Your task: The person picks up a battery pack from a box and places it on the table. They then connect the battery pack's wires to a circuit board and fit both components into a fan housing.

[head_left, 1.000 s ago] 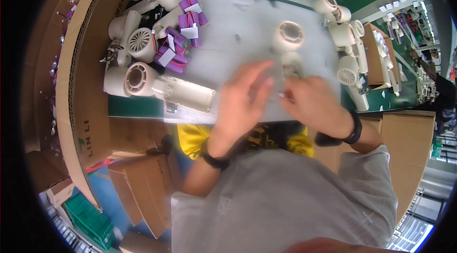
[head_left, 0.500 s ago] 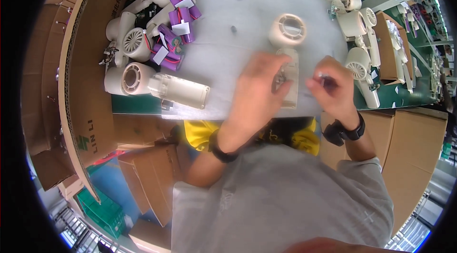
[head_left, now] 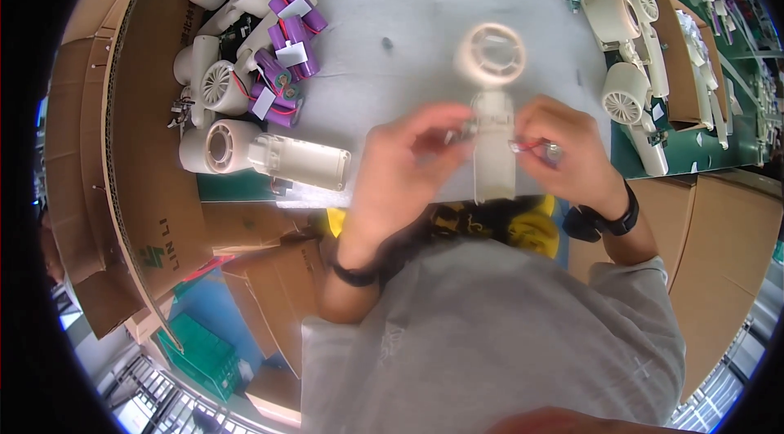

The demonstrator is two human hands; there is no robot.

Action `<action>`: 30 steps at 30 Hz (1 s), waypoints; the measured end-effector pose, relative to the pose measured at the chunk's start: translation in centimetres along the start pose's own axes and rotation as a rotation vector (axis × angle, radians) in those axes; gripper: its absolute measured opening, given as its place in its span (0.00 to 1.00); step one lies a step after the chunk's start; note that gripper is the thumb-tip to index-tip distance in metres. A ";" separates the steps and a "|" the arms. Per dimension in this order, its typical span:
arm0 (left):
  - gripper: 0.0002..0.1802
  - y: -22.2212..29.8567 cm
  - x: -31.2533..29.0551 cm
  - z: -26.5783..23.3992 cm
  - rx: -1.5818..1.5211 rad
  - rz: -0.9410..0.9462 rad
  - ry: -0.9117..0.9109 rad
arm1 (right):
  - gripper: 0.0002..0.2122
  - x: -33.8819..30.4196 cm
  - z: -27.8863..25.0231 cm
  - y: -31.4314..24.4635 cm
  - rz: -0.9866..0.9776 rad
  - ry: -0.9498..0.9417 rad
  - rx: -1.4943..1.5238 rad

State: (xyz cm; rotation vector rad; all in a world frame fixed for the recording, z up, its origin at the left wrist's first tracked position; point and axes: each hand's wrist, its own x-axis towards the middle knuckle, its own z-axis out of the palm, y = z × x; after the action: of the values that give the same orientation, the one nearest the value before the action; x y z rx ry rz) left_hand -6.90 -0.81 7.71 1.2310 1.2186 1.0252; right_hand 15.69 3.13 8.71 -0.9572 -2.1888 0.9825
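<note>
In the head view, clock directions are read from the cream plastic handheld fan body (head_left: 494, 169) between the hands. It lies on a white foam sheet (head_left: 392, 79), its open handle toward 6 o'clock and its ring-shaped head, blurred, toward 12.

The bare left hand (head_left: 400, 160), at 9 o'clock, is half curled, thumb apart from fingers, fingertips just beside the handle. A small shiny part shows between them; whether it is gripped, I cannot tell. The bare right hand (head_left: 567, 148), at 3 o'clock, is curled closed on a thin red wire (head_left: 532, 145) beside the handle.

Toward 10 o'clock, purple cylindrical battery cells (head_left: 300, 58) with white rectangular tabs and red leads lie against a pile of cream plastic fan bodies (head_left: 220, 87).

Between 2 and 3 o'clock, a small open brown cardboard box (head_left: 671, 66) holds white, elongated parts (head_left: 696, 46); more fan bodies lie just beside it. At 9 o'clock, beyond the pile, rises a tall brown cardboard box (head_left: 155, 181); its contents cannot be made out. Down at 8 o'clock is a green plastic crate (head_left: 200, 356), its contents too unclear to tell.
</note>
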 end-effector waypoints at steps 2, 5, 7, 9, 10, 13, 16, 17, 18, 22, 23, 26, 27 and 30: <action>0.18 0.4 -0.5 -0.7 0.150 0.044 -0.126 | 0.10 -0.1 -0.3 0.0 0.001 0.002 0.001; 0.18 0.2 -0.6 -0.8 0.317 0.197 -0.105 | 0.11 -0.1 -0.4 0.0 -0.008 0.003 0.001; 0.17 -0.1 -0.7 -0.8 0.399 0.273 -0.094 | 0.11 0.2 0.0 0.2 0.017 -0.030 -0.012; 0.19 -1.1 -0.7 -0.4 0.441 0.395 0.046 | 0.11 0.3 0.2 0.3 0.033 -0.049 -0.017; 0.19 -1.3 -0.7 -0.3 0.460 0.455 0.117 | 0.11 0.3 0.2 0.3 0.039 -0.045 -0.020; 0.19 -1.0 -1.5 -0.1 0.342 0.323 0.047 | 0.11 0.4 0.4 0.3 0.054 -0.039 -0.025; 0.20 -0.4 -1.4 -0.2 0.300 0.287 0.011 | 0.11 0.4 0.5 0.4 0.052 -0.041 -0.017; 0.20 -0.2 -1.2 -0.2 0.316 0.319 0.008 | 0.11 0.4 0.5 0.4 0.054 -0.042 -0.015; 0.20 -0.2 -1.1 -0.2 0.332 0.351 0.005 | 0.11 0.3 0.4 0.4 0.061 -0.035 -0.022; 0.21 -0.7 -1.0 0.6 -0.020 0.152 0.051 | 0.11 0.2 0.6 0.4 0.069 -0.025 -0.031; 0.21 -0.6 -1.0 0.5 -0.020 0.149 0.051 | 0.11 0.3 0.6 0.5 0.061 -0.027 -0.033; 0.22 -0.4 -0.6 -0.2 0.055 0.150 -0.067 | 0.11 0.3 0.5 0.4 0.059 -0.029 -0.040; 0.22 -0.5 -0.6 -0.2 0.054 0.148 -0.069 | 0.11 0.3 0.5 0.4 0.060 -0.033 -0.043; 0.22 -1.0 -0.5 0.2 -0.004 0.276 -0.066 | 0.11 0.4 0.4 0.3 0.060 -0.039 -0.040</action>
State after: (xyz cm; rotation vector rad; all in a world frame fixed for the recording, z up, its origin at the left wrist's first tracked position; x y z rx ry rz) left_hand -6.79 -1.43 6.71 1.4462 1.0129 1.1757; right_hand 15.32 3.45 8.31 -1.0362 -2.2309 0.9957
